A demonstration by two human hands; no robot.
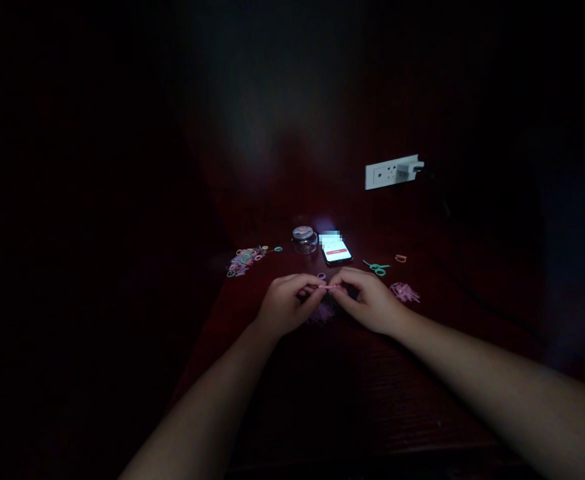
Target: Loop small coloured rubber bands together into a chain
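Note:
Between my two hands, over the middle of the dark red table (352, 373), a small pink hair elastic (327, 287) is stretched sideways. My left hand (285, 303) pinches its left end with thumb and fingers. The other end sits in the pinch of my right hand (367, 300). Partly hidden below the fingers lies a pile of purple hair elastics (322, 313). A single pale purple elastic (321, 275) shows just behind the fingertips. Right of my right hand is a loose pile of pink elastics (406, 292).
At the back left lies a mixed heap of coloured elastics (246, 260). A lidded clear jar (305, 241) stands beside a lit phone (337, 252). Green elastics (377, 269) and an orange one (401, 258) lie farther right. The wall socket (389, 173) holds a plug; a dark cable runs down rightward.

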